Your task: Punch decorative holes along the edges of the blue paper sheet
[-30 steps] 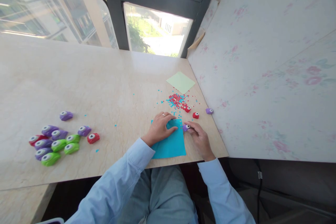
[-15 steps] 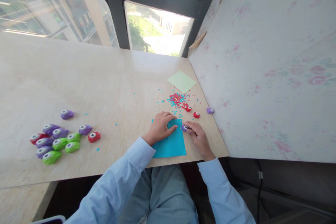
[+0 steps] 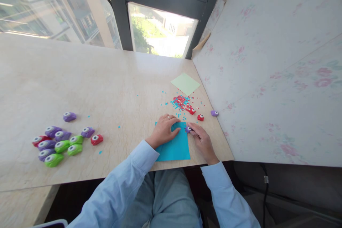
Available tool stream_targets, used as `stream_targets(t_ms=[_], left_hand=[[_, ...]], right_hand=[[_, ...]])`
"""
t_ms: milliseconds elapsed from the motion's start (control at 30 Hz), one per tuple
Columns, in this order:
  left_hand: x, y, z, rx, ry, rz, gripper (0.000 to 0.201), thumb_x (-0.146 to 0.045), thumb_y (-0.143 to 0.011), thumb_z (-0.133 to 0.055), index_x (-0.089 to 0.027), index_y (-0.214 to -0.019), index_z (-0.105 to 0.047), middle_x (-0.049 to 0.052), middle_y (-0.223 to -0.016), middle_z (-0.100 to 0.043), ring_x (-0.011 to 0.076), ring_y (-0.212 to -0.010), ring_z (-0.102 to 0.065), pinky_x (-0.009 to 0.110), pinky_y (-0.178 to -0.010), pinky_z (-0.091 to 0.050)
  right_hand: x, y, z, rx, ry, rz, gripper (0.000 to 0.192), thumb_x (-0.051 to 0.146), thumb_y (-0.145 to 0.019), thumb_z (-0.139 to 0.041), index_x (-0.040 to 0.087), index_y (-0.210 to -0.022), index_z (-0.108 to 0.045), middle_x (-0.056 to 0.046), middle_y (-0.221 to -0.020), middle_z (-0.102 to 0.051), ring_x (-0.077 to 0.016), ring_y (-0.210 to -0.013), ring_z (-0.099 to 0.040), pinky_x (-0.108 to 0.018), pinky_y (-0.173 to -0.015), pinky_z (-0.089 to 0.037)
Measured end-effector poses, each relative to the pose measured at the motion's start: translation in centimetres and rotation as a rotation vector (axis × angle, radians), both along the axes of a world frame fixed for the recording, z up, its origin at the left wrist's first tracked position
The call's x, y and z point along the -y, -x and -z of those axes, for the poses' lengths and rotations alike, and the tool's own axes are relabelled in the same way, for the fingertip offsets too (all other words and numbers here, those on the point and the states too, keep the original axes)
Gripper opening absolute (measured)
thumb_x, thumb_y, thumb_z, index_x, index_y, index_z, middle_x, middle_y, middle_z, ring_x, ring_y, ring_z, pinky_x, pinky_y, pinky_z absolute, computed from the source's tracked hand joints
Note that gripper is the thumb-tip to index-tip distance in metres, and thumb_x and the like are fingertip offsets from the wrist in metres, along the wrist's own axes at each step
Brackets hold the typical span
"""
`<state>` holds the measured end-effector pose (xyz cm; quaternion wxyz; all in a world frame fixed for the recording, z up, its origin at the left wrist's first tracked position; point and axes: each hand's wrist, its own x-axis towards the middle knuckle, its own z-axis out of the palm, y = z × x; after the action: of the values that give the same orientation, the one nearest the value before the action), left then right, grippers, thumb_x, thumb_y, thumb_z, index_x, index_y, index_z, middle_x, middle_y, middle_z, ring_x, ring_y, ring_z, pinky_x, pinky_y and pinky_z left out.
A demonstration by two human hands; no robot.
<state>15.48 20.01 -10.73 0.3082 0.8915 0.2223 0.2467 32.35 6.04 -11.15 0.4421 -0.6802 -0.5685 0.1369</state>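
My left hand [image 3: 166, 131] lies flat on a sheet of blue paper [image 3: 173, 150], its thumb and fingers apart near the upper edge. In my right hand [image 3: 202, 139] is a small purple paper punch [image 3: 188, 129], gripped between thumb and fingers. The punch sits at the right edge of the paper, close to its top corner. Whether the paper is inside its slot I cannot tell. Beyond the paper lies a heap of red and blue paper cut-outs [image 3: 180, 102], with two red punches [image 3: 200, 117] beside it.
Several purple, green and red punches [image 3: 62, 146] are grouped on the left of the table [image 3: 107, 85]. A pale green sheet [image 3: 185, 84] lies behind the cut-outs. Another purple punch [image 3: 214, 113] stands against the flowered wall panel [image 3: 267, 78] on the right.
The purple punch has shifted slightly at the paper's right edge, in my right hand. My left hand stays on the paper.
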Motion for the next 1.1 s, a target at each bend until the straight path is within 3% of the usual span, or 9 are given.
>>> stream_targets(t_ms=[567, 800, 933, 1100], left_hand=[[-0.1, 0.0, 0.0, 0.034, 0.000, -0.028, 0.020, -0.022, -0.084, -0.066, -0.019, -0.104, -0.066, 0.008, -0.103, -0.067, 0.0237, -0.102, -0.059, 0.040, -0.093, -0.048], [-0.1, 0.0, 0.0, 0.026, -0.002, -0.038, 0.016, -0.023, -0.087, -0.064, -0.022, -0.102, -0.065, 0.006, -0.102, -0.066, 0.0236, -0.101, -0.058, 0.041, -0.092, -0.048], [0.0, -0.1, -0.2, 0.018, -0.019, -0.036, 0.015, -0.023, -0.087, -0.064, -0.021, -0.101, -0.065, 0.007, -0.102, -0.065, 0.0241, -0.100, -0.058, 0.041, -0.091, -0.049], [0.2, -0.3, -0.4, -0.014, -0.051, -0.070, 0.014, -0.024, -0.088, -0.064, -0.021, -0.101, -0.066, 0.007, -0.099, -0.065, 0.0245, -0.097, -0.057, 0.042, -0.088, -0.049]], right_hand=[[0.5, 0.7, -0.8, 0.044, -0.005, 0.003, 0.025, 0.036, -0.088, -0.068, 0.032, -0.112, -0.073, -0.004, -0.112, -0.074, -0.0248, -0.109, -0.066, -0.048, -0.099, -0.052], [1.6, 1.0, -0.4, 0.096, -0.001, -0.042, 0.033, 0.032, -0.091, -0.064, 0.033, -0.123, -0.067, -0.005, -0.125, -0.069, -0.0259, -0.120, -0.061, -0.051, -0.106, -0.048], [2.1, 1.3, -0.1, 0.129, -0.006, 0.034, 0.043, 0.032, -0.091, -0.064, 0.031, -0.134, -0.060, -0.008, -0.134, -0.063, -0.0268, -0.126, -0.057, -0.051, -0.106, -0.048], [1.7, 1.6, -0.2, 0.169, 0.005, 0.058, 0.032, 0.030, -0.092, -0.063, 0.033, -0.123, -0.067, -0.006, -0.126, -0.067, -0.0259, -0.121, -0.059, -0.051, -0.104, -0.049]])
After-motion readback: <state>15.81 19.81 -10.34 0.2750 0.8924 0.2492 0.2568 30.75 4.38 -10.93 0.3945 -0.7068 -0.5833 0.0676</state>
